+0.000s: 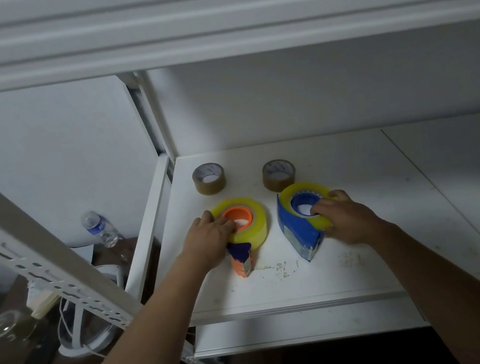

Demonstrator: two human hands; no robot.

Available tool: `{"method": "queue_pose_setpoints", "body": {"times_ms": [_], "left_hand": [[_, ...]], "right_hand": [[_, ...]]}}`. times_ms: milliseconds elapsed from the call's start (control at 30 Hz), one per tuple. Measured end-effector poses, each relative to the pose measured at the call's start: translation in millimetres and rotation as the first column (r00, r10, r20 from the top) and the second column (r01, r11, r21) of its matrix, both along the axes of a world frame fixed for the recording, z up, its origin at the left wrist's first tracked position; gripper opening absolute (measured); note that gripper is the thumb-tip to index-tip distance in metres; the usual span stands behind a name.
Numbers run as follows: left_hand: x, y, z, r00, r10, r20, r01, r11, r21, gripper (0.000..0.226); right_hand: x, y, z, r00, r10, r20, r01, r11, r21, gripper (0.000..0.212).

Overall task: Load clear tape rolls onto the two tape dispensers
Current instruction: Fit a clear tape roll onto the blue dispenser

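Note:
Two yellowish clear tape rolls lie flat on a white shelf (364,257). The left roll (256,225) sits around the hub of an orange dispenser (241,262), whose orange core shows in its hole. My left hand (210,240) grips this roll at its left edge, fingers curled over the rim toward the core. The right roll (304,190) sits in a blue dispenser (298,229). My right hand (341,217) holds that roll from the right, with fingertips curled into the blue core.
Two brown tape rolls (209,178) (278,174) stand behind the dispensers. A shelf post (157,116) rises at the back left. Left of the shelf, lower down, are a water bottle (100,229), a perforated metal rail (45,262), cords and clutter.

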State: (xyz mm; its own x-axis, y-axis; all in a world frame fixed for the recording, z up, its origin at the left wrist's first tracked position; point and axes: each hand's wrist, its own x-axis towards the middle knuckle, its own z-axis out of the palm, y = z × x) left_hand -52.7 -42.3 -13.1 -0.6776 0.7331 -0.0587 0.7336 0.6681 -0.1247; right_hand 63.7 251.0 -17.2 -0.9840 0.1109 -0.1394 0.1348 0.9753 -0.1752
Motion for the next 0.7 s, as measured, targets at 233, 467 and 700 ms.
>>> {"method": "queue_pose_setpoints", "body": {"times_ms": [233,467,700], "left_hand": [[8.4,6.8,-7.3,0.98,-0.182,-0.074,0.187,0.98,0.066,0.046],[5.4,3.1,-8.5,0.987,-0.133,-0.087,0.136,0.99,0.036,0.048],[3.6,1.8,-12.6,0.99,-0.119,-0.069,0.125,0.988,0.09,0.044]], "right_hand": [[10.8,4.7,-4.5,0.993,-0.117,-0.027,0.117,0.993,-0.005,0.031],[25.8,4.9,-11.2,0.982,-0.179,-0.059,0.176,0.983,-0.061,0.025],[39.5,-1.0,-13.8,0.973,-0.22,-0.074,0.212,0.972,-0.101,0.023]]}}
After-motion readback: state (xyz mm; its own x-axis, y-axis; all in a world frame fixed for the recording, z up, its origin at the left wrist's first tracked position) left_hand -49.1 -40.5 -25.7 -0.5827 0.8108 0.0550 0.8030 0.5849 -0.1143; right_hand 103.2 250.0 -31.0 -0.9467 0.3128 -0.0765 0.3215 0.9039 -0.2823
